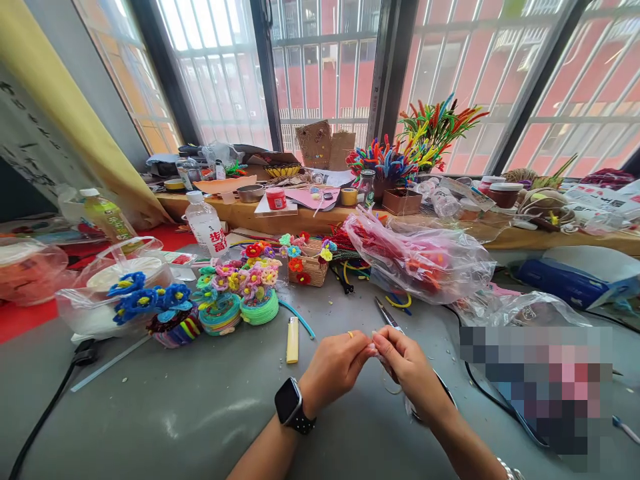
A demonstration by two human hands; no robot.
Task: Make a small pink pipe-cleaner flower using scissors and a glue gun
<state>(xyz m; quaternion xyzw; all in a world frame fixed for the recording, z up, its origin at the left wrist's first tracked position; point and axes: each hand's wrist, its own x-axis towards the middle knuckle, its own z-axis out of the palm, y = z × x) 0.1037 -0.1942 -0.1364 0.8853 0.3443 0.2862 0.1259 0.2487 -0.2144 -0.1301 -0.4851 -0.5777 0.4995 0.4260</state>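
My left hand (336, 365), with a ring and a black smartwatch (293, 405) on the wrist, is closed in a pinch that meets the fingertips of my right hand (407, 365) above the grey table (190, 407). Both hands pinch something thin and pale that I cannot make out. A pair of scissors (389, 315) lies on the table just behind my right hand. A yellow lighter (293, 339) lies to the left of my left hand.
Pipe-cleaner flower pots (220, 293) and a small basket (307, 265) stand at the left centre. A clear bag of red pipe cleaners (420, 257) lies behind the scissors. A water bottle (207, 223), black cables and a cluttered wooden sill (300, 213) surround them.
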